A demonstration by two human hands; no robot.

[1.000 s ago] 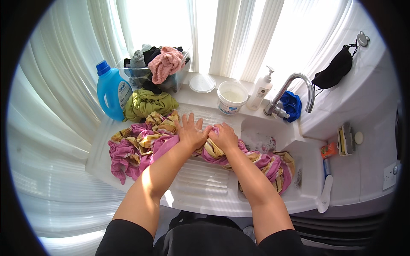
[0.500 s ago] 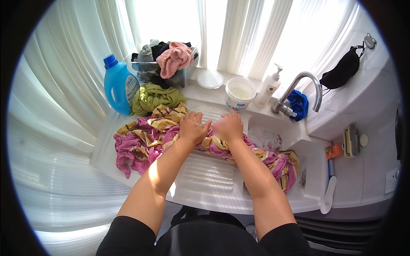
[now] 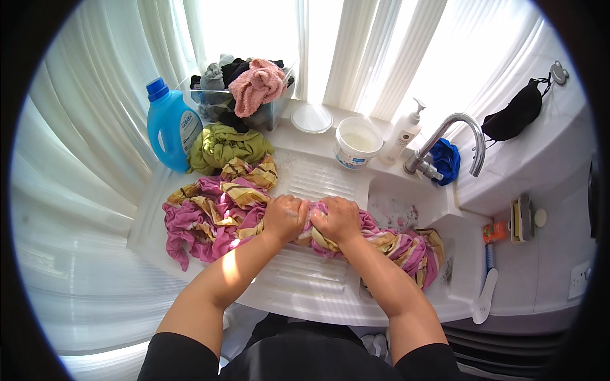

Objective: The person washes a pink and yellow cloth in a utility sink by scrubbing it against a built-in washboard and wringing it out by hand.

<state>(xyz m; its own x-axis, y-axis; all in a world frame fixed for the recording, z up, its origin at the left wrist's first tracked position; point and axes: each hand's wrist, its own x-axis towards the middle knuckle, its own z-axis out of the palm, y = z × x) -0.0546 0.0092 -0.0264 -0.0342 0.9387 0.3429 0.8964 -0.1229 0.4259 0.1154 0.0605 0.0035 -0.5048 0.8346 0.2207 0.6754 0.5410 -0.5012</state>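
Observation:
A long, wet pink-and-yellow cloth (image 3: 216, 219) stretches across the ribbed washboard (image 3: 305, 273) of a white laundry sink. Its bunched left end lies on the board, and the right end drops into the basin (image 3: 397, 195). My left hand (image 3: 284, 217) is closed on the middle of the cloth, with suds on its skin. Right beside it, my right hand (image 3: 335, 220) grips the same stretch, a twist of foamy fabric showing between the two fists. Behind the bunched end sits a crumpled green cloth (image 3: 229, 150).
At the back left are a blue detergent bottle (image 3: 170, 130) and a clear bin (image 3: 270, 117) heaped with clothes. A round lid (image 3: 311, 119), a white tub (image 3: 358, 143), a pump bottle (image 3: 401, 133) and a faucet (image 3: 454, 120) line the rear ledge. A white-handled brush (image 3: 485, 298) lies at the right.
My hands, partly unfolded with fingers pointing forward before, are now curled into fists around the cloth. They have come slightly nearer to me, and my elbows have spread outward.

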